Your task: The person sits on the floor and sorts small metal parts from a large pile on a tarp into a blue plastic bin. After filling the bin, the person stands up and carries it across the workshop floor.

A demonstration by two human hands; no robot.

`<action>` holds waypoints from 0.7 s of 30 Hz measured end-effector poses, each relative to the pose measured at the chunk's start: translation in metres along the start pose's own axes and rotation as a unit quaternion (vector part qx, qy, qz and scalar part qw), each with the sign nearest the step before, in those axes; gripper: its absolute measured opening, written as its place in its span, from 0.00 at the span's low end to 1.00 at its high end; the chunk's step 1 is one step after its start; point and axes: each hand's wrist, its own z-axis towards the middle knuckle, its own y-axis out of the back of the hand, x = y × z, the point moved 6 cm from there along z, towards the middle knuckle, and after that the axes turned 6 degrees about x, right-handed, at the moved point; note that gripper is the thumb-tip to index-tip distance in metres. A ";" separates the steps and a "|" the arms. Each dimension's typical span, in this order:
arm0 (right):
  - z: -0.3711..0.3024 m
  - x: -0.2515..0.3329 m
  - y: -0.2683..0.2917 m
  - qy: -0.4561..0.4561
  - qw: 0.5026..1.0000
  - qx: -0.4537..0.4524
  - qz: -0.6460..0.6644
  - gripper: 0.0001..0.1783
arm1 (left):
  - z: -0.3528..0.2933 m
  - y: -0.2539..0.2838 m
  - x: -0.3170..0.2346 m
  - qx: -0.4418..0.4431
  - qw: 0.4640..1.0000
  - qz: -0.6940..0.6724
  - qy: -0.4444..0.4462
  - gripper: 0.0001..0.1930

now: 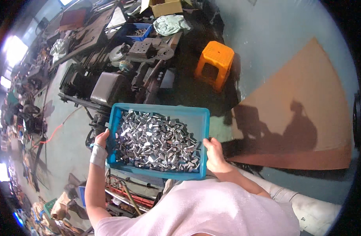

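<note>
A teal plastic tray point(184, 110) is held in front of my body, one hand at each short side. Many small silvery metal parts point(157, 141), each a block with a thin pin, lie heaped in it; the tray's upper right corner shows bare floor. My left hand point(102, 139) grips the left rim, and a pale band wraps that wrist. On the right rim my right hand point(214, 155) is closed, thumb over the edge. The fingers under the tray are hidden on both sides.
An orange plastic stool point(215, 61) stands ahead. Left of it is a machine with a grey seat-like pad point(106, 87), metal plates and a blue bin point(139, 32). A large brown sheet point(306, 118) lies on the right. Red hoses or rods point(129, 196) lie below the tray.
</note>
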 end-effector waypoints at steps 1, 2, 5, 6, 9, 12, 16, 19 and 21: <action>0.001 0.001 -0.001 0.003 1.000 0.003 -0.006 0.03 | 0.001 0.004 0.001 0.004 1.000 0.005 0.011 0.14; -0.001 0.004 0.004 0.005 1.000 0.000 -0.016 0.03 | -0.001 -0.004 -0.001 0.012 1.000 0.007 0.028 0.15; -0.004 0.014 -0.005 0.012 1.000 -0.001 -0.014 0.03 | -0.003 -0.004 0.000 0.005 0.999 0.014 0.044 0.14; -0.001 0.013 -0.002 0.018 1.000 -0.001 -0.011 0.03 | -0.005 -0.007 0.001 -0.002 0.999 0.011 0.048 0.14; 0.000 0.014 -0.002 0.014 1.000 -0.006 -0.011 0.03 | -0.008 -0.007 0.002 -0.012 0.999 0.001 0.031 0.14; 0.006 0.014 0.000 0.005 1.000 -0.003 -0.030 0.04 | -0.011 -0.008 0.001 -0.013 1.000 -0.013 0.015 0.13; 0.010 0.019 -0.002 -0.009 0.999 -0.015 -0.033 0.06 | -0.025 -0.015 -0.007 -0.024 0.999 -0.021 0.011 0.14; 0.011 0.031 -0.015 -0.017 1.000 -0.013 -0.003 0.09 | -0.028 -0.005 0.001 -0.073 0.997 -0.034 0.018 0.14; 0.014 0.034 -0.012 -0.035 0.999 0.000 -0.019 0.08 | -0.030 -0.002 0.004 -0.082 0.996 -0.036 0.026 0.14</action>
